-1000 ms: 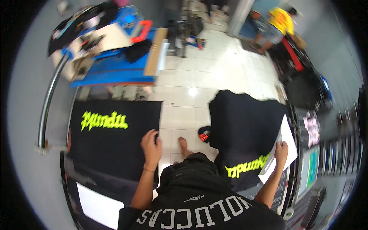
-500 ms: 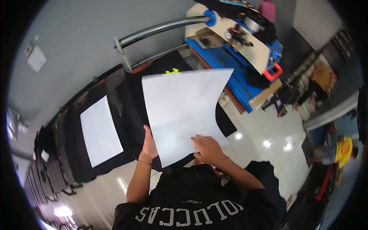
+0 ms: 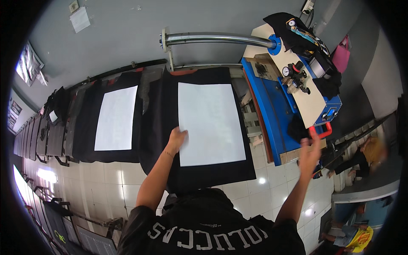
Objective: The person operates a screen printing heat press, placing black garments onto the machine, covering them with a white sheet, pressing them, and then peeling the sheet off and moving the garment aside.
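A large white sheet (image 3: pixel 210 127) lies flat on a black garment (image 3: pixel 210 178) spread over a flat board in front of me. At the sheet's left edge is my left hand (image 3: pixel 177 140), loosely bent and holding nothing I can see. My right hand (image 3: pixel 310 157) is raised over on the right, fingers apart and slightly blurred. It is close to the red handle (image 3: pixel 321 130) of a blue and cream press (image 3: pixel 276 63); whether they touch I cannot tell. Another white sheet (image 3: pixel 115 119) rests on a second black garment (image 3: pixel 83 127) to the left.
A thick metal tube (image 3: pixel 212 38) joins the press along the grey wall (image 3: pixel 119 34). Dark boards (image 3: pixel 55 136) line up to the far left. Black cloth with a coloured print (image 3: pixel 293 29) drapes over the press. Two people (image 3: pixel 369 153) are at the right, apart from me.
The front white sheet has gone from being held up, curved, to lying flat on the black garment. My right hand has let go of it and swung right towards the press's red handle.
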Available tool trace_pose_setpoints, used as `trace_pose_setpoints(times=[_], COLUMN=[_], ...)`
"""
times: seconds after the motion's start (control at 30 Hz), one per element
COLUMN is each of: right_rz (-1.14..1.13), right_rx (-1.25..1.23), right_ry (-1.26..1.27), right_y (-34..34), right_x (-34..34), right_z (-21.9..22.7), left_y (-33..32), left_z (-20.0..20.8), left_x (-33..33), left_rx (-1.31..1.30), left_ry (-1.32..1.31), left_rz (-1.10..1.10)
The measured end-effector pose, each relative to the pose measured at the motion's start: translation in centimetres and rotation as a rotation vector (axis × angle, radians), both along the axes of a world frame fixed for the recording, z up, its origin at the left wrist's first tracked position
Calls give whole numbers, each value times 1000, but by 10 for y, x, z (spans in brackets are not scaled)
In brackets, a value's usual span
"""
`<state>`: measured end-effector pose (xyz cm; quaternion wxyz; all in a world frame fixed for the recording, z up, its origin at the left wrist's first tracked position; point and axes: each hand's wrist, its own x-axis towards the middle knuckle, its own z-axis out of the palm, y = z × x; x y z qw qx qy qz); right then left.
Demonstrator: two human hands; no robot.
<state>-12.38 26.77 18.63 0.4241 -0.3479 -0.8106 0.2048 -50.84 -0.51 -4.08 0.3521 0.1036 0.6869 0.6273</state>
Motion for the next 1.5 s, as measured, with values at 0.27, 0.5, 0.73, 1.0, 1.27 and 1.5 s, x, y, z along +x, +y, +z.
trace_pose_setpoints(times=[0.27,0.5,0.73,1.0,1.27,1.5], right_rz=[-173,-239,-252,-84,-141,-26], right_rx=[184,287,267,251,-35,68], right_ry=[-457,-595,-647,-482,21,161], right_y=[111,83,75,83,186,201], right_x=[46,16,15,29,64,67], right_z=[-3,7,8,10,-5,-15], left_y=[32,28,49,118,122,134], left_z=[-6,7,25,30,42,38], left_x=[-26,-7,24,82,154,201], left_rx=[-130,-313,-402,-315,-128,11], left_ry=[91,274,390,374,417,122], left_rz=[14,-22,-67,-9,-25,22])
